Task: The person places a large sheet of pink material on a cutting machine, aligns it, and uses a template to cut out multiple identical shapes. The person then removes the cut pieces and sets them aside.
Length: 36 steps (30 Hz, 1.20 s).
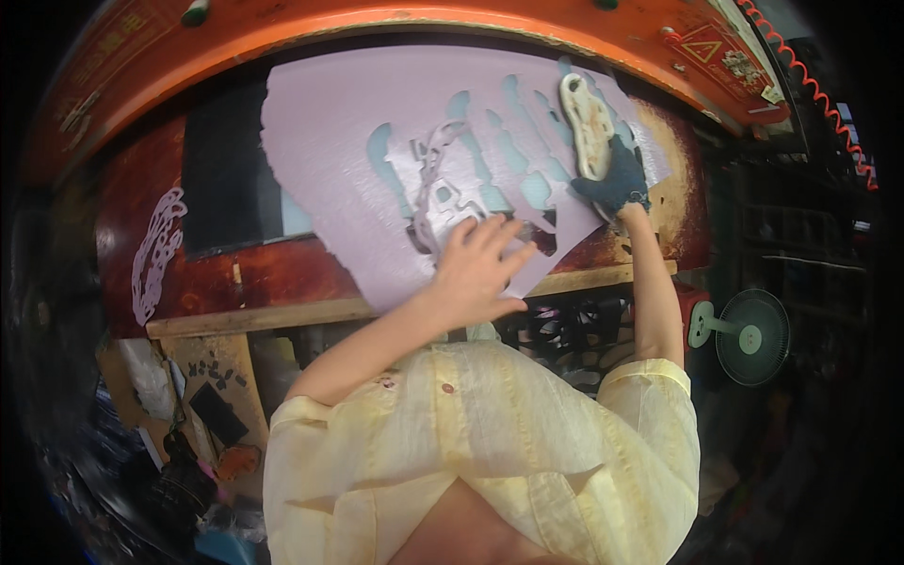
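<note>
A large lilac sheet (320, 141) with several shoe-part-shaped cut-outs lies on the work table. My right hand (617, 179), in a dark glove, grips the lower end of a long, sole-shaped cutting die (589, 118), pale with worn brownish patches. The die is over the sheet's right part. My bare left hand (478, 268) spreads its fingers over the sheet's near edge, palm down. Its fingertips reach a loose, shiny lilac cut-out scrap (443, 193); whether they press on it I cannot tell.
An orange machine beam (377, 26) spans the far side. On the reddish table (207, 282), a tangled lilac offcut (158, 254) lies at left, beside a black board (226, 169). A fan (750, 337) stands at right; a red coiled hose (810, 80) hangs far right.
</note>
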Each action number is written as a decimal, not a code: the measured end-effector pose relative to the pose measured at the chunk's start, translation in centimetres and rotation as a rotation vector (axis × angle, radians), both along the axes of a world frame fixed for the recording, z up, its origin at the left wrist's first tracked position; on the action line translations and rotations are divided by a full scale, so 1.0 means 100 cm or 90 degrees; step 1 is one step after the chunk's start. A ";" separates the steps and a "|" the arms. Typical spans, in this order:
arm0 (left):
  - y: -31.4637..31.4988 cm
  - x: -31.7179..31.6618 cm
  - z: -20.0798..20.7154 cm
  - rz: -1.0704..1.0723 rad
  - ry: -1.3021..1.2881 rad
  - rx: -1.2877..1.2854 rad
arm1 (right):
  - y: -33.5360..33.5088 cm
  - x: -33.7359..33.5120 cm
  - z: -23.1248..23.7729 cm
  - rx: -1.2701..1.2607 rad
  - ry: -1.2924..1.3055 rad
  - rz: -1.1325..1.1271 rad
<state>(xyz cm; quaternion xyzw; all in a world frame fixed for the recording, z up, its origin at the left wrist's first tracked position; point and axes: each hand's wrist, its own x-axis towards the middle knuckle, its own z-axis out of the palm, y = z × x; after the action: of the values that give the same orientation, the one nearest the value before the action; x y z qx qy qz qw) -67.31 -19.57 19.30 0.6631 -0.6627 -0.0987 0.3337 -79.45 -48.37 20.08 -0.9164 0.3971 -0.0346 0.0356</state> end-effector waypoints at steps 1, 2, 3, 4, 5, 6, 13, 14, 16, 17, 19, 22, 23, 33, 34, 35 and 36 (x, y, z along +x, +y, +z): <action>-0.013 -0.015 0.001 -0.010 0.010 0.010 | -0.004 -0.004 -0.001 0.004 -0.019 0.003; -0.026 -0.026 0.001 -0.017 0.023 0.011 | -0.009 -0.007 -0.003 0.016 -0.067 0.033; -0.040 -0.034 -0.001 -0.017 -0.023 0.044 | -0.016 -0.012 -0.003 0.102 -0.149 0.015; -0.053 -0.041 -0.004 -0.010 -0.065 0.066 | -0.022 -0.017 -0.003 0.215 -0.219 -0.020; -0.064 -0.047 -0.008 0.019 -0.100 0.043 | -0.029 -0.025 -0.001 0.361 -0.295 -0.046; -0.075 -0.050 -0.014 0.021 -0.160 0.104 | -0.035 -0.033 0.000 0.500 -0.372 -0.085; -0.085 -0.040 -0.035 -0.018 -0.218 0.046 | -0.055 -0.125 -0.001 0.686 -0.620 -0.212; -0.082 -0.037 -0.027 -0.071 -0.163 0.098 | -0.052 -0.142 -0.002 0.684 -0.635 -0.234; -0.069 -0.032 -0.004 -0.165 -0.065 0.197 | -0.050 -0.174 0.000 0.680 -0.657 -0.267; -0.055 -0.026 0.009 -0.186 -0.053 0.192 | -0.048 -0.188 0.003 0.676 -0.662 -0.277; -0.029 -0.020 0.027 -0.256 0.011 0.193 | -0.048 -0.209 0.013 0.669 -0.668 -0.291; -0.011 -0.018 0.028 -0.347 0.270 0.332 | -0.050 -0.222 0.029 0.678 -0.662 -0.282; -0.012 -0.016 0.024 -0.357 0.395 0.424 | -0.051 -0.221 0.034 0.684 -0.658 -0.272; 0.028 0.055 0.001 0.322 0.130 0.020 | -0.054 -0.109 0.050 0.783 -0.540 -0.121; 0.041 0.066 -0.008 0.432 0.020 -0.020 | -0.045 -0.098 0.052 0.793 -0.529 -0.109; 0.058 0.081 -0.018 0.557 0.006 -0.022 | -0.036 -0.089 0.055 0.854 -0.537 -0.096; 0.075 0.096 -0.030 0.670 -0.027 -0.058 | -0.025 -0.080 0.058 0.806 -0.522 -0.087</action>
<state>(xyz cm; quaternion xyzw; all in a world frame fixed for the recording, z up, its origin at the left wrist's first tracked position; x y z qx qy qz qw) -57.74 -12.07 16.34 0.8929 -0.2504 0.1245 0.3529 -87.45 -50.86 25.83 -0.6079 0.3523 -0.1400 0.6977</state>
